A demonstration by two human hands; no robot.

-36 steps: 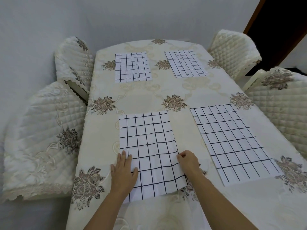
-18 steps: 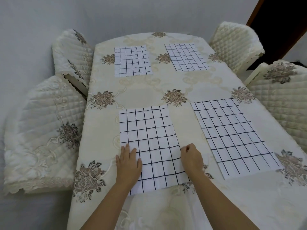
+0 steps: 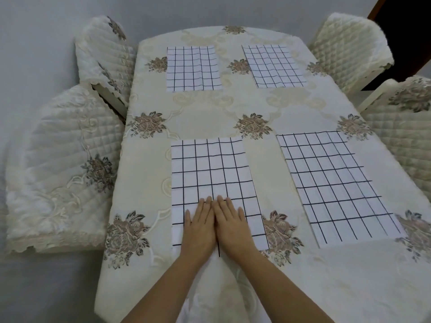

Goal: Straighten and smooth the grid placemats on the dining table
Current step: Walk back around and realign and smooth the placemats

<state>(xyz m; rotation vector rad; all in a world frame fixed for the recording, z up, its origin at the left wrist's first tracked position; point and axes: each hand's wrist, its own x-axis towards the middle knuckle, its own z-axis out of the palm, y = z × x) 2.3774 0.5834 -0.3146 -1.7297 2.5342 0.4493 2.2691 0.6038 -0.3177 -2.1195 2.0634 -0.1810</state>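
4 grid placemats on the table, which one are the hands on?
The near-left placemat: left hand and right hand lie flat side by side on its near end. The near-right placemat, far-left placemat and far-right placemat are untouched.

Legible text, labels, brands, numbers, signs: none. Placemats [image 3: 213, 183] carry grid lines only; tablecloth [image 3: 200, 113] carries floral motifs only.

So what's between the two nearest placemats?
Only a strip of cream tablecloth, with one brown flower motif at its near end; the left placemat and right placemat don't touch. Head view.
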